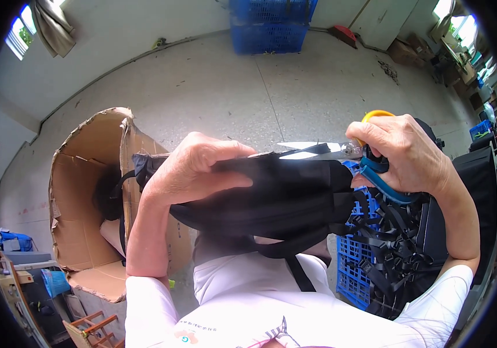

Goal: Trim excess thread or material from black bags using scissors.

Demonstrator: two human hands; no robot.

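A black fabric bag (271, 200) with straps is stretched out in front of my body. My left hand (193, 165) grips its upper edge on the left, thumb on one side and fingers on the other. In my right hand (408, 153) is a pair of scissors (350, 152) with one yellow and one blue handle loop. Its blades are spread and point left along the bag's top edge, with a thin black strip lying across them. Whether the blades touch the bag's fabric I cannot tell.
At left stands an open cardboard box (80, 214) with something black inside. On the right, a blue plastic crate (351, 264) lies under a heap of black straps with buckles (390, 246). Blue crates (271, 32) are stacked by the far wall. A wooden stool (94, 329) is at lower left.
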